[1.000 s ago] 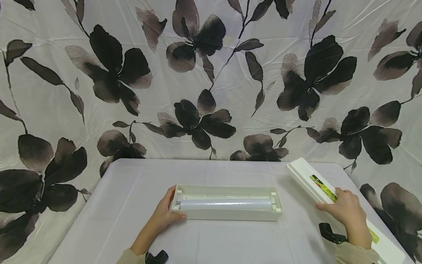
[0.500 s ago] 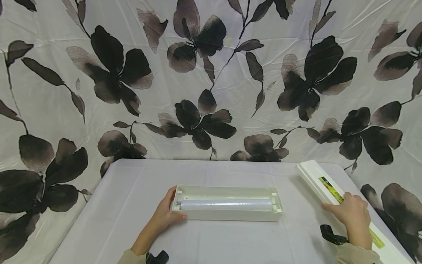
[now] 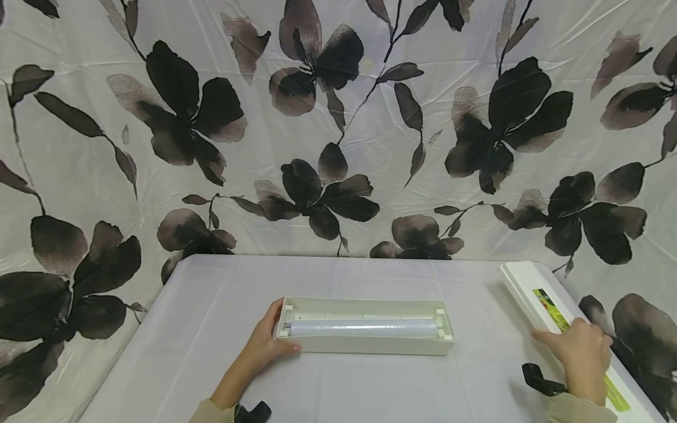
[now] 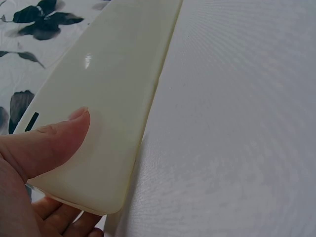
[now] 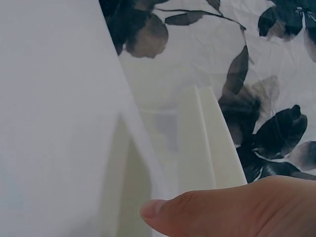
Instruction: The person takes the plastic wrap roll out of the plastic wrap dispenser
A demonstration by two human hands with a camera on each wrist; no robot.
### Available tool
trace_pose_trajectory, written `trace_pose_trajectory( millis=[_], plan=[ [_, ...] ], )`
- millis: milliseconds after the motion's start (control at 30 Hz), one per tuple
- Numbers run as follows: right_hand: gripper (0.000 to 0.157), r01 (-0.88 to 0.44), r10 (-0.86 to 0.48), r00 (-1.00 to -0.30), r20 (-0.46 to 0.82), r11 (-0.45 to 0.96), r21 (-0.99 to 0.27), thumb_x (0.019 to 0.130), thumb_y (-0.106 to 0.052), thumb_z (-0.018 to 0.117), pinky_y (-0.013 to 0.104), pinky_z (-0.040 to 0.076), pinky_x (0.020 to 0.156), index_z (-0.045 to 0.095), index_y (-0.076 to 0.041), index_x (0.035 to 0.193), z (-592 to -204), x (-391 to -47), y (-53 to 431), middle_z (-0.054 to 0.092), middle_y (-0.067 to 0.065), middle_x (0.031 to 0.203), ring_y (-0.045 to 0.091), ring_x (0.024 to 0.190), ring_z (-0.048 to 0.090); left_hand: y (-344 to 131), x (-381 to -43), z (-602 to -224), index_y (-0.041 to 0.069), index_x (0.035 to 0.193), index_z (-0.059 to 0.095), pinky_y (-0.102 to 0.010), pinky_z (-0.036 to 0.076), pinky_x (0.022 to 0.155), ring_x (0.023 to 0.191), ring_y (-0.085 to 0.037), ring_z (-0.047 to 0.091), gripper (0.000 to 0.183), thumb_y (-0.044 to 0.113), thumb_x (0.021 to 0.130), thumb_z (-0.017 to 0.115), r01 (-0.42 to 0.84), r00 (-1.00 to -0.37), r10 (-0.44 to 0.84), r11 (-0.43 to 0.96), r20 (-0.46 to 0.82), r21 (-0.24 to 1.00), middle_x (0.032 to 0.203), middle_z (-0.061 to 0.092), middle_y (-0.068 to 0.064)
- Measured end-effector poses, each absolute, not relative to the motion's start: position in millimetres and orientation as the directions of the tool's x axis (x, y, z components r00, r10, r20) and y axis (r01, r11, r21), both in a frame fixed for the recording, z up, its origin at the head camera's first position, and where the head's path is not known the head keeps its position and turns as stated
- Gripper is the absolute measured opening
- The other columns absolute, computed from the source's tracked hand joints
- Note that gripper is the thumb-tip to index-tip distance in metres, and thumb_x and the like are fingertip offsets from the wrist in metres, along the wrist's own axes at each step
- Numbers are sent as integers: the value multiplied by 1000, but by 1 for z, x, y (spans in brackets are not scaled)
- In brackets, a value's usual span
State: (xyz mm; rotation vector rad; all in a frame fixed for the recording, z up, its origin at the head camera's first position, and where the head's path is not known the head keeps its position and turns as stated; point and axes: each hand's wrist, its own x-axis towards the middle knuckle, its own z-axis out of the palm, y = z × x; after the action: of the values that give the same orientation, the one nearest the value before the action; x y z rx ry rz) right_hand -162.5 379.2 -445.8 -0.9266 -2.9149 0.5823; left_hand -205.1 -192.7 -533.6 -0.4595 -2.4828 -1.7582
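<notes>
Apparently, the step in hand is setting the long white plastic lid (image 3: 526, 283) with its yellow-green printed label (image 3: 551, 309) aside, while the open box is steadied. The open off-white rectangular plastic box (image 3: 370, 345) sits near the middle of the white-covered bench (image 3: 370, 388), with a pale, shiny, film-like roll (image 3: 365, 328) lying lengthwise inside it. The left hand (image 3: 270, 338) grips the box's left end, thumb flat on the front wall and fingers at the end and below. The right hand (image 3: 579, 355) grips the lid across its width at the bench's right edge, thumb on the inner side. By its shadow, the lid seems to be held above the bench, so the next move probably calls for lowering it gently without letting it slip over the edge.

The lid's near end is cut off at the lower right of the head view, and the right hand's fingertips on the far side are hidden. The label's print is too small to read, and whether the roll has a loose end cannot be made out.
</notes>
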Motion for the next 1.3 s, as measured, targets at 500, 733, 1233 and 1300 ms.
trace_pose_trajectory(
  millis=[500,733,1233,1300],
  plan=[
    [83,636,640,-757,-129,678,-368,77,-34,74,66,29,98,35,27,118,-463,-160,392,38,43,108,59,110,33,-193,-204,-533,10,147,38,-61,29,105,120,-31,50,100,17,61,89,260,-958,197,300,207,918,137,55,-14],
    [90,621,629,-770,-103,704,-343,77,-41,76,64,28,97,34,30,115,-475,-159,394,39,44,105,59,108,34,-192,-205,-533,9,147,39,-62,29,105,123,-32,49,100,14,60,88,272,-954,208,290,216,918,138,55,-15],
    [94,641,657,-751,-68,701,-314,82,-46,72,65,28,99,30,30,121,-485,-161,397,35,48,110,60,110,33,-192,-204,-532,10,147,38,-60,28,106,123,-31,48,100,14,60,88,260,-957,207,289,205,921,139,54,-14],
    [94,641,654,-752,-78,700,-315,82,-46,71,65,27,100,30,29,122,-485,-161,398,34,49,110,60,111,32,-191,-204,-531,9,147,38,-60,30,105,123,-31,49,100,14,61,88,262,-955,212,286,206,921,139,54,-14]
  ],
)
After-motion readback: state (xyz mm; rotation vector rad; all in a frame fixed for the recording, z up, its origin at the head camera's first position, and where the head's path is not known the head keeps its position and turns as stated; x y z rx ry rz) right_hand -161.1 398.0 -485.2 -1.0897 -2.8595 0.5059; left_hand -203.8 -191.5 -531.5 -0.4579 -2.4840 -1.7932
